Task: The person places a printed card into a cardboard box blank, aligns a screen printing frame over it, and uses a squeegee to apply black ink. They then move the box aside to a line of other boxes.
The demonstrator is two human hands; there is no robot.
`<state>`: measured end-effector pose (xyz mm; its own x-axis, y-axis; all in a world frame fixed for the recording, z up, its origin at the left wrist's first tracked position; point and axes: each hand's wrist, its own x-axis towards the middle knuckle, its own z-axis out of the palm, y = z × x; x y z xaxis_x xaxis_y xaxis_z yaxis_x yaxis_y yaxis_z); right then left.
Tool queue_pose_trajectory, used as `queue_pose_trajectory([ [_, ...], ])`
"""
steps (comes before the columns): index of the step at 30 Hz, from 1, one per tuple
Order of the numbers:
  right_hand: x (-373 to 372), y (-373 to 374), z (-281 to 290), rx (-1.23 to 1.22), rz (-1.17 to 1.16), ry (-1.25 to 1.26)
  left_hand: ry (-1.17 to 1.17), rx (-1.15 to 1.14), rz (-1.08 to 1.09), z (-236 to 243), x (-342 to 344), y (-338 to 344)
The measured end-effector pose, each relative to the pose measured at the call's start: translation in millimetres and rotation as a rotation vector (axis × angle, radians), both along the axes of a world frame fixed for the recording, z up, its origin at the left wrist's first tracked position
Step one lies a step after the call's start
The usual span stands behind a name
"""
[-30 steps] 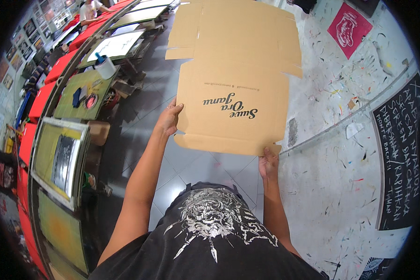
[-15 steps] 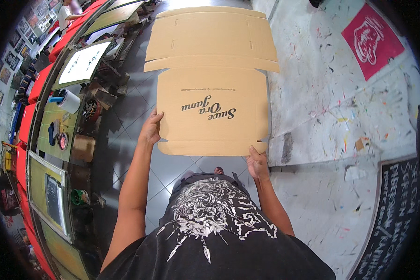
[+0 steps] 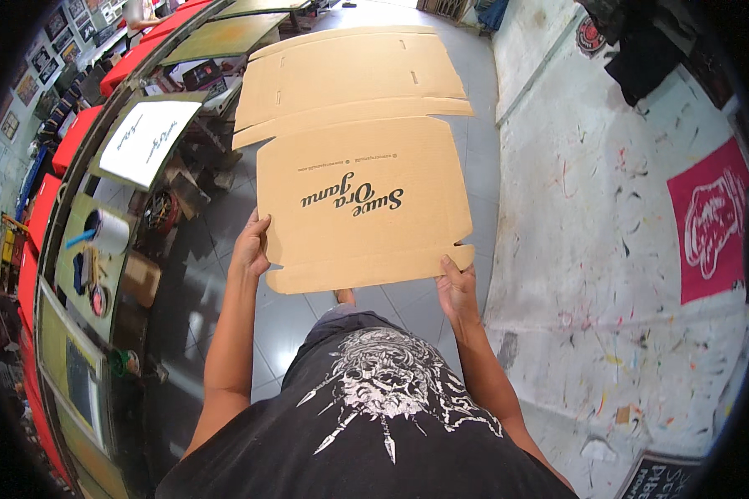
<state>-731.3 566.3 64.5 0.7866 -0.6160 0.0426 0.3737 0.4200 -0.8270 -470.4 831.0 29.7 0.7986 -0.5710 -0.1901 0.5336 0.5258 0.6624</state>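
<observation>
Stretched out in front of me is a flat, unfolded cardboard box blank [image 3: 366,224], brown, with black script lettering and a smaller line of print on its near panel. A crease and side notches part that panel from the far one, which has small slits. My left hand [image 3: 251,243] grips the blank's left edge near the lower corner, thumb on top. At its lower right corner my right hand [image 3: 457,287] pinches the flap, thumb above and fingers beneath. Both hands are closed on the board, which is held above the tiled floor.
On the left runs a long worktable [image 3: 91,208] bearing a white printed sheet [image 3: 148,141], a white tub [image 3: 111,231] and a framed screen [image 3: 79,366]. A paint-marked wall [image 3: 558,249] stands at right with a magenta printed cloth [image 3: 711,223]. A person [image 3: 141,18] is far left.
The blank has shifted slightly left and tilted, still in both hands. My view has turned; the magenta cloth now sits lower and farther right, and more of the far floor shows.
</observation>
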Motion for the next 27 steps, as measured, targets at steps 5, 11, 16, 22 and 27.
queue_pose_trajectory([
  [5, 11, -4, -1, 0.082, -0.110, -0.022, 0.072, 0.170, -0.005, 30, 14, -15],
  [11, 27, -9, 10, 0.167, -0.203, -0.003, 0.122, 0.211, -0.118, 34, 52, -40],
  [16, 31, -20, 0, 0.206, -0.246, 0.052, 0.173, 0.259, -0.135, 22, 56, -52],
  [22, 52, -77, -3, 0.191, -0.158, 0.076, 0.241, 0.285, -0.038, 17, 55, -80],
  [27, 62, -125, 9, 0.193, -0.048, 0.108, 0.260, 0.292, 0.059, 35, 30, -104],
])
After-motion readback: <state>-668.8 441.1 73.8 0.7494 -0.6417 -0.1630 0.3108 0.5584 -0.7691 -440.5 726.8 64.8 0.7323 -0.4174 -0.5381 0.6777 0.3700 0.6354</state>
